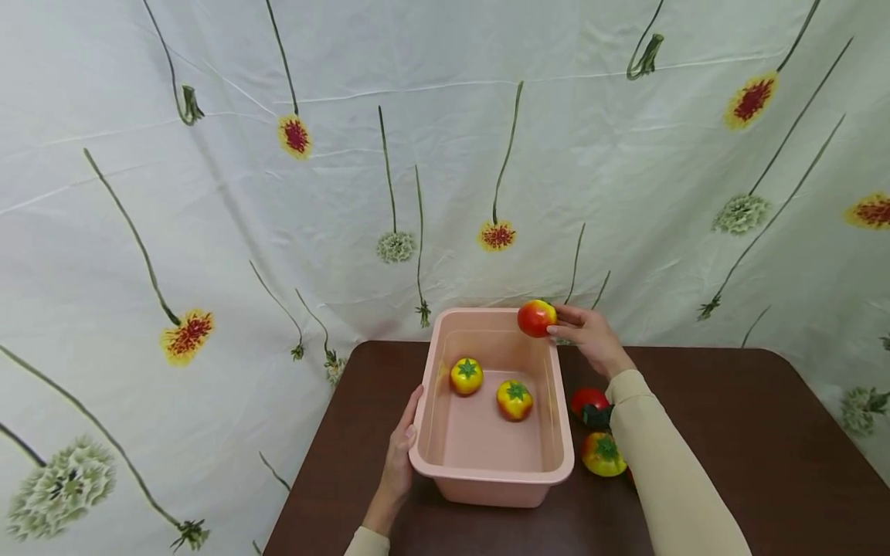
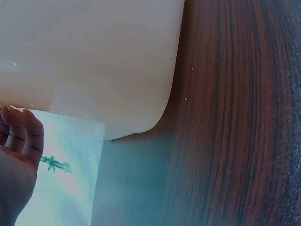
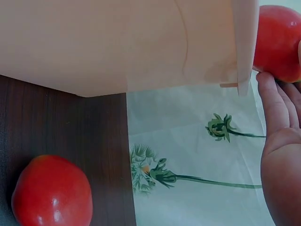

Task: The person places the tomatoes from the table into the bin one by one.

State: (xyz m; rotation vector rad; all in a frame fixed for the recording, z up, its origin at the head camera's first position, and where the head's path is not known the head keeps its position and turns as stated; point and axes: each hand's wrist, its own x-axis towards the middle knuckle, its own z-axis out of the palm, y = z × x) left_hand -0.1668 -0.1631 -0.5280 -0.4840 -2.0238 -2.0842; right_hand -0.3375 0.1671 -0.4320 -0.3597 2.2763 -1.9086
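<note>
My right hand [image 1: 589, 336] pinches a red and yellow tomato [image 1: 536, 318] between thumb and fingers, over the far right corner of a pink plastic basin [image 1: 492, 472]. In the right wrist view, the same tomato [image 3: 278, 42] shows red beside the rim, with the right hand [image 3: 284, 150] partly cut off by the frame edge. Two yellow-red tomatoes with green star-shaped tops lie inside the basin, one tomato [image 1: 467, 376] at the left and another tomato [image 1: 514, 400] nearer the middle. My left hand [image 1: 399, 455] holds the basin's left side; its fingers [image 2: 33, 127] bend against the rim.
Right of the basin, a red tomato [image 1: 588, 401] sits by a dark object [image 1: 596, 417], with a yellow-red tomato [image 1: 603, 454] nearer me. Another red piece is mostly hidden by my right sleeve [image 1: 667, 463]. A flower-print cloth [image 1: 445, 170] hangs behind the dark wooden table [image 1: 730, 417].
</note>
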